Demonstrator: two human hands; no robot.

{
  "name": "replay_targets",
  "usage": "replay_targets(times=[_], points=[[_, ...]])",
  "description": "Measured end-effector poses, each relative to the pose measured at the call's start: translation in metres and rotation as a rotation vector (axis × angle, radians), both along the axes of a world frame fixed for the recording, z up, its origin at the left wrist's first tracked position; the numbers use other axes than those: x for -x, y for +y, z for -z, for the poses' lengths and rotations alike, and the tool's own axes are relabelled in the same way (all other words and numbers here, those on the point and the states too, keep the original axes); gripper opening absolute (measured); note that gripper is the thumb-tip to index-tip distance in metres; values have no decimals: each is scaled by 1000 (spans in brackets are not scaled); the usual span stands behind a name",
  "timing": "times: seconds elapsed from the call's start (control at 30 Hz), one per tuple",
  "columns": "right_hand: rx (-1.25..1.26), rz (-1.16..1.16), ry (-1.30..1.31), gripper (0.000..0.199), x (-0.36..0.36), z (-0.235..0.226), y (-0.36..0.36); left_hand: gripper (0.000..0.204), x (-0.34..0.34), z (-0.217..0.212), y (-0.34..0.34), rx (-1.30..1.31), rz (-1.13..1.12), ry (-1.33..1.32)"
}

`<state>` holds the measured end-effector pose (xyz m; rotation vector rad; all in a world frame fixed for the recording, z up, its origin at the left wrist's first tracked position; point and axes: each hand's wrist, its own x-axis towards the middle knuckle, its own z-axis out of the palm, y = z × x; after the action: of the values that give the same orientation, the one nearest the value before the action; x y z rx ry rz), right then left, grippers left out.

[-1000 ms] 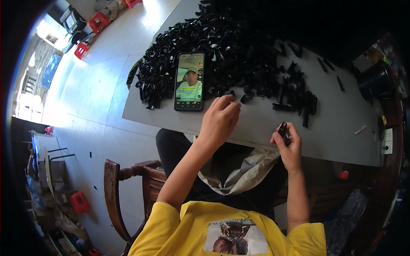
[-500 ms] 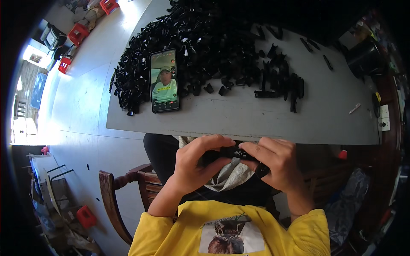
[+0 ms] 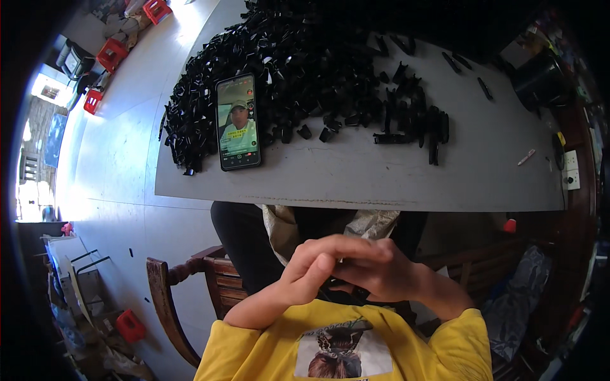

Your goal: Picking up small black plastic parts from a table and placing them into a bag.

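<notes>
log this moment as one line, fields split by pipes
left hand: against right hand | both: clear of table | held items: cannot tell | phone: lit, on table | black pieces: heaped on table

Around are a lit phone (image 3: 239, 122), a wooden chair (image 3: 223, 277) and distant red stools (image 3: 112, 55).

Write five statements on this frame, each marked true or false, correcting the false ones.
1. The left hand and right hand are close together. True.
2. Black pieces are heaped on the table. True.
3. Both hands rest on the tabletop. False: they are off it, in front of the yellow shirt.
4. A pale, pen-like item lies right of the phone. True.
5. The phone's screen is dark. False: it is lit.
</notes>
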<state>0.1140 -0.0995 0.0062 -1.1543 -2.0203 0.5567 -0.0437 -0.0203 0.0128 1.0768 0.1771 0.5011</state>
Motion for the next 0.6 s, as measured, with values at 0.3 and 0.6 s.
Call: replay_targets(times=[0.3,0.6], points=[[14,9,-8,22,8,2,-11,63,-5,7,-5,-86,-40,-132],[181,269,-130,14,-16,10,7,35,-27,19,28,-526,-316,166]])
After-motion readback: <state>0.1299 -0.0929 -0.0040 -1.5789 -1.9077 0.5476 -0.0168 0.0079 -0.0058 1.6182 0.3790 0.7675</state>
